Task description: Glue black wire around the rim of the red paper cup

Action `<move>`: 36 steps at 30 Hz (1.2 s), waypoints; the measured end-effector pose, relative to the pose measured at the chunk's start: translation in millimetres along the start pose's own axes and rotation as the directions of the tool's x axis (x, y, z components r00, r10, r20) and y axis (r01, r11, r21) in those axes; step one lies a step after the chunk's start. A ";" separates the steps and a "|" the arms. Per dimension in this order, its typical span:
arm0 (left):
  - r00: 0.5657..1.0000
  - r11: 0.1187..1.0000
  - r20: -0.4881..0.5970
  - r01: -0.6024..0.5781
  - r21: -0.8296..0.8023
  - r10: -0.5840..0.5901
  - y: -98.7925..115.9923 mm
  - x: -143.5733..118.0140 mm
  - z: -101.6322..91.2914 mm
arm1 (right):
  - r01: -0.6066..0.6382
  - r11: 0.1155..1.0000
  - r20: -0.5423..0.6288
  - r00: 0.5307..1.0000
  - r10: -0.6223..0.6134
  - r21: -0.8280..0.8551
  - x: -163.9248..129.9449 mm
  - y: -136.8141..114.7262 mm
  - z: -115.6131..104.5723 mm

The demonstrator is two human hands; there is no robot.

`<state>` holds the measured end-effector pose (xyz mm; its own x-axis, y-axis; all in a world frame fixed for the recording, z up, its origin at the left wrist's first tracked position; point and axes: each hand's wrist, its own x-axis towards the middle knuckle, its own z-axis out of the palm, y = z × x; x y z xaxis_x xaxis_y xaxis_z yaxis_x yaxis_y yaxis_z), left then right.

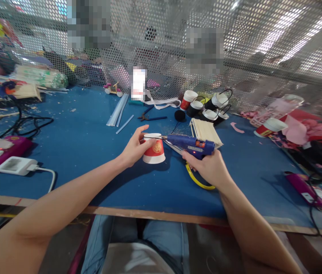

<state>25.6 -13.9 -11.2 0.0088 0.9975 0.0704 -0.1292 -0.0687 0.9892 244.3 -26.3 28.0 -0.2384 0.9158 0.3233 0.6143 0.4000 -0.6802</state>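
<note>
Perforated metal screen [166,57] along the back, blue tabletop [75,140] in front, bits of scrap on it. Paper cup [154,156] is at the middle of the table, near the front edge — red and white with a gold emblem, upside down, narrow end up. Can't tell if its rim touches the table.

Left hand [134,150] has the cup from its left side: thumb across the front near the top, fingers partly hidden behind. Right hand [213,167] is closed round the handle of a blue glue gun [187,142], red light on, nozzle pointing left at the cup's upper edge. Contact at the tip — can't tell. Thin black strip [151,137] runs across the cup near the top.

Yellow loop [197,181] lies by the right hand; bundle of wooden sticks [208,131] just behind the gun. Further back: pliers [147,113], clear glue sticks [118,110], round black pad [180,115] and several cups [188,99]. White charger [18,166] on the left, pink paper [294,131] on the right.
</note>
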 end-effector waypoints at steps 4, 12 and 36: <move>1.000 1.000 -0.006 0.002 0.002 -0.002 -0.1 -0.4 0.5 | -0.100 0.995 0.001 0.995 0.100 -0.020 0.3 -7.4 0.6; 1.000 1.000 -0.007 -0.007 0.023 0.007 -1.0 -0.7 0.5 | 0.034 0.999 0.023 0.999 -0.034 -0.008 -0.4 2.9 1.0; 0.998 0.997 0.022 -0.060 0.045 0.059 -8.2 1.1 -2.4 | -0.139 0.990 -0.002 0.990 0.139 0.025 0.1 -8.9 4.1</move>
<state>24.3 -12.2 -19.6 0.0233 0.9910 0.1320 -0.0851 -0.1296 0.9879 235.7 -29.6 31.4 -0.1494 0.9624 0.2269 0.6224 0.2698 -0.7347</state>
